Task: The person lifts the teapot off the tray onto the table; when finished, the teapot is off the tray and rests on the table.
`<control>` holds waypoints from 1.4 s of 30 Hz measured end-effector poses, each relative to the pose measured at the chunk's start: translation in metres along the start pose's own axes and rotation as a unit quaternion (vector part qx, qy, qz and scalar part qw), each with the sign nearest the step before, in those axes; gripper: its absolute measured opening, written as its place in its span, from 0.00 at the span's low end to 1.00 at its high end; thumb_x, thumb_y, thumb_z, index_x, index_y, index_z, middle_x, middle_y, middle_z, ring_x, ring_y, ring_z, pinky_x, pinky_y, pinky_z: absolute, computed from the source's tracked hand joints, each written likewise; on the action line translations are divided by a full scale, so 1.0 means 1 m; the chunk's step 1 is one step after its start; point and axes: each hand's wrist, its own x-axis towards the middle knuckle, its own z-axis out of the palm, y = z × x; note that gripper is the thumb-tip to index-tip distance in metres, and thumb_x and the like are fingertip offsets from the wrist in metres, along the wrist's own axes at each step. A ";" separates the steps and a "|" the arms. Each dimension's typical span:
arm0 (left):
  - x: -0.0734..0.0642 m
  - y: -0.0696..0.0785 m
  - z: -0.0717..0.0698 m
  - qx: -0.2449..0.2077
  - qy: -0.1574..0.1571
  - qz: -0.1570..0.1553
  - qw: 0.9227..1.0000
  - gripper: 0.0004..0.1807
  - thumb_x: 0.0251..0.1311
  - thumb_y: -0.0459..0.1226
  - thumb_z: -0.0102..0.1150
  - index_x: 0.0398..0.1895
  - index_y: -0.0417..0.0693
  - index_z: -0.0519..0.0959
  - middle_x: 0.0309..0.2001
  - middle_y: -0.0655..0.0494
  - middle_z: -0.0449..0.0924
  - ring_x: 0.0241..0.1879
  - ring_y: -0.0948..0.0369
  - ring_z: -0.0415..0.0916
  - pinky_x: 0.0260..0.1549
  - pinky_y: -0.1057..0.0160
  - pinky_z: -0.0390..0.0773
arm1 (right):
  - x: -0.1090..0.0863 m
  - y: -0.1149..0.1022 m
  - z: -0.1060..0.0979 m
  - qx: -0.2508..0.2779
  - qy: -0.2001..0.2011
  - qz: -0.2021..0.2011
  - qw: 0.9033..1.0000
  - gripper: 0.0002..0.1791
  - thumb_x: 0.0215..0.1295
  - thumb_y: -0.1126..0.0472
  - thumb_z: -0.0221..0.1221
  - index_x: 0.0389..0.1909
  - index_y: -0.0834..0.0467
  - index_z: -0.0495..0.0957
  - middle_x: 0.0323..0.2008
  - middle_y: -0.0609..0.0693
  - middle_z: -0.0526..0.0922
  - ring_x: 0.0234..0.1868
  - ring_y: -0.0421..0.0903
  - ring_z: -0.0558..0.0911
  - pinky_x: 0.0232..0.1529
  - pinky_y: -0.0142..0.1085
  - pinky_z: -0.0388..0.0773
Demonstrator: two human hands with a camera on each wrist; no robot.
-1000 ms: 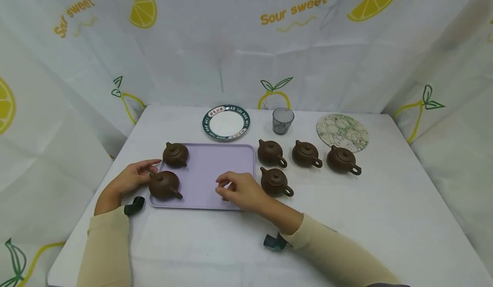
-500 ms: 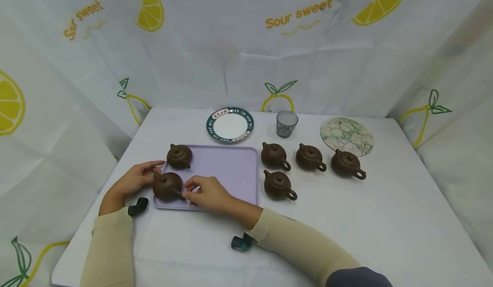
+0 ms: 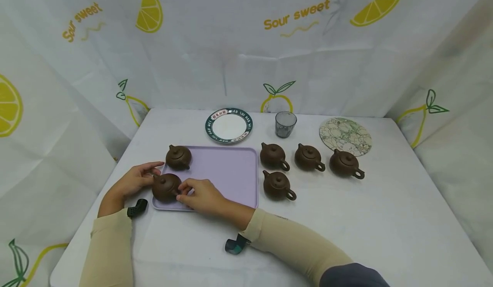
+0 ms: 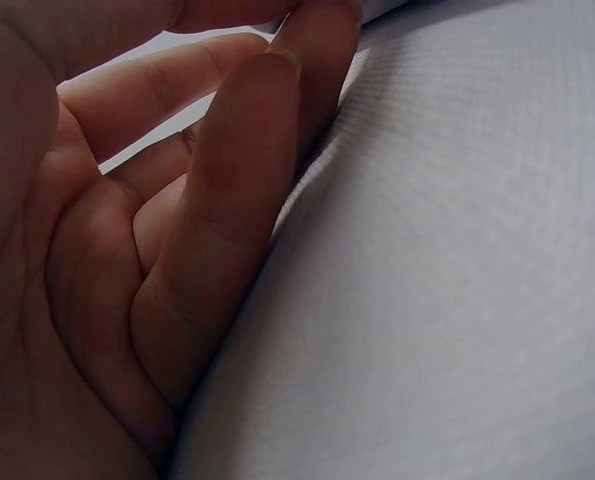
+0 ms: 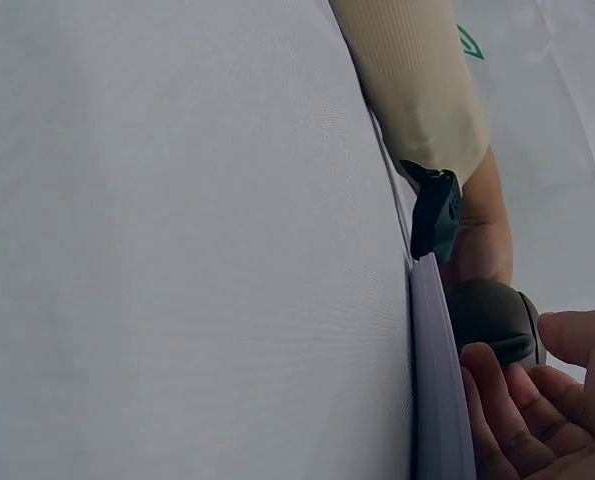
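Note:
Two small brown teapots stand on the left side of a lilac tray (image 3: 227, 171). At the near teapot (image 3: 164, 188), my right hand (image 3: 204, 198) pinches the handle between thumb and fingers; the right wrist view shows the dark teapot body (image 5: 482, 312) just past the fingertips. The far teapot (image 3: 178, 157) sits behind it. My left hand (image 3: 132, 182) lies at the tray's left edge, its fingers loosely bent beside the near teapot's spout. Only the left hand's fingers (image 4: 232, 190) and white cloth show in the left wrist view.
Right of the tray stand several more brown teapots, among them one near the tray's edge (image 3: 276, 185) and one far right (image 3: 344, 164). Along the back are a green-rimmed plate (image 3: 229, 125), a grey glass (image 3: 285, 124) and a round patterned mat (image 3: 346, 135).
My right hand has moved left over the tray to the near teapot and taken its handle. The left hand has stayed beside the tray's left edge.

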 end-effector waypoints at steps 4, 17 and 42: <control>-0.001 -0.002 0.001 -0.003 -0.001 0.005 1.000 0.34 0.51 0.19 0.48 0.67 0.30 0.65 0.44 0.43 0.77 0.37 0.66 0.75 0.35 0.69 0.74 | 0.002 0.000 0.004 -0.039 0.000 -0.015 0.999 0.09 0.64 0.59 0.63 0.44 0.56 0.80 0.29 0.37 0.80 0.23 0.27 0.77 0.29 0.24 0.73; -0.005 -0.001 0.003 -0.023 -0.001 -0.008 1.000 0.35 0.50 0.19 0.50 0.67 0.30 0.64 0.44 0.43 0.76 0.36 0.66 0.75 0.34 0.68 0.75 | -0.002 0.000 0.008 -0.048 0.010 -0.016 0.999 0.09 0.67 0.61 0.60 0.46 0.54 0.81 0.33 0.39 0.84 0.24 0.25 0.77 0.29 0.23 0.73; 0.002 -0.001 -0.001 -0.026 0.003 -0.008 1.000 0.33 0.58 0.26 0.62 0.67 0.31 0.64 0.43 0.46 0.77 0.34 0.67 0.74 0.33 0.70 0.74 | -0.045 -0.006 -0.054 0.033 0.016 -0.032 0.999 0.13 0.66 0.64 0.61 0.51 0.55 0.81 0.42 0.45 0.84 0.33 0.40 0.85 0.36 0.30 0.79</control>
